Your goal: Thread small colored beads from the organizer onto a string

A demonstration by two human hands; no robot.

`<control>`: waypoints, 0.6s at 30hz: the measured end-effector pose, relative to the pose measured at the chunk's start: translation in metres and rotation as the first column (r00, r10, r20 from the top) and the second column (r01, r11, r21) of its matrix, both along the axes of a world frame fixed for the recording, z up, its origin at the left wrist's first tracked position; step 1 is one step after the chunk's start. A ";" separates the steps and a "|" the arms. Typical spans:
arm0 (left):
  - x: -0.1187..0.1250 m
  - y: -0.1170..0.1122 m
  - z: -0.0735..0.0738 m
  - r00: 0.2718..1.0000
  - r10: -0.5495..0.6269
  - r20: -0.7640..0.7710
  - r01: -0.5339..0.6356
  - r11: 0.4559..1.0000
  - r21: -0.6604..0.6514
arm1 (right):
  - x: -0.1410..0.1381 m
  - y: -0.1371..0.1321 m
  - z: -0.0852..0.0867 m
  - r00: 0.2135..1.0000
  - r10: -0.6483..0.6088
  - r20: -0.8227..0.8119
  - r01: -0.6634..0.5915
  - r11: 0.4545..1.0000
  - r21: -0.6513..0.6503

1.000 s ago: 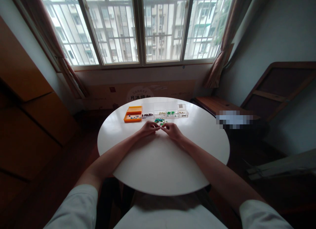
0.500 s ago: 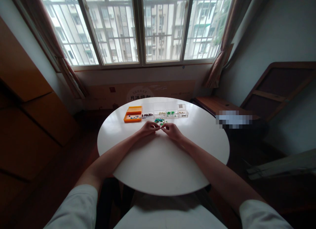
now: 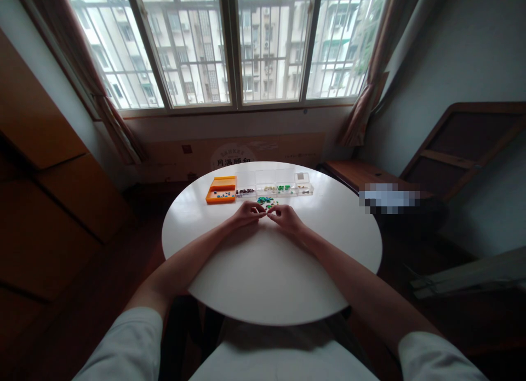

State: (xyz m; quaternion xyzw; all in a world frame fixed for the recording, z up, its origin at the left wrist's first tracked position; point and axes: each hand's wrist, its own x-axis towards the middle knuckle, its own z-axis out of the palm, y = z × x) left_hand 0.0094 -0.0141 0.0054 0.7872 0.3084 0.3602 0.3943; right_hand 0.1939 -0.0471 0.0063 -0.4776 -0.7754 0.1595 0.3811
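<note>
My left hand (image 3: 248, 212) and my right hand (image 3: 285, 217) meet low over the white table, fingertips almost touching. Both are closed in a pinch; whatever lies between the fingers is too small to make out. Just beyond the fingertips is a loose pile of tiny green, blue and dark pieces (image 3: 266, 201). Behind the pile stand clear plastic boxes (image 3: 263, 194) with open lids, holding dark, cream and green bits in separate groups. To their left sits an open orange box (image 3: 221, 199) with a few small blue and dark pieces inside.
The round white table (image 3: 271, 282) has its near edge by my body. A brown wooden bench (image 3: 357, 175) with a blurred-out item stands to the right. A large cardboard box (image 3: 279, 148) leans under the window behind the table.
</note>
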 end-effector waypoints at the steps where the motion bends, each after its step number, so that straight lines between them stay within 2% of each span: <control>1: 0.000 0.000 0.001 1.000 -0.004 -0.003 0.004 1.000 -0.002 | 0.000 0.000 0.000 1.000 0.001 -0.001 -0.001 1.000 0.000; 18: 0.000 -0.003 0.003 1.000 -0.016 0.009 0.016 1.000 -0.026 | 0.000 0.001 -0.001 1.000 0.025 -0.011 -0.025 1.000 0.004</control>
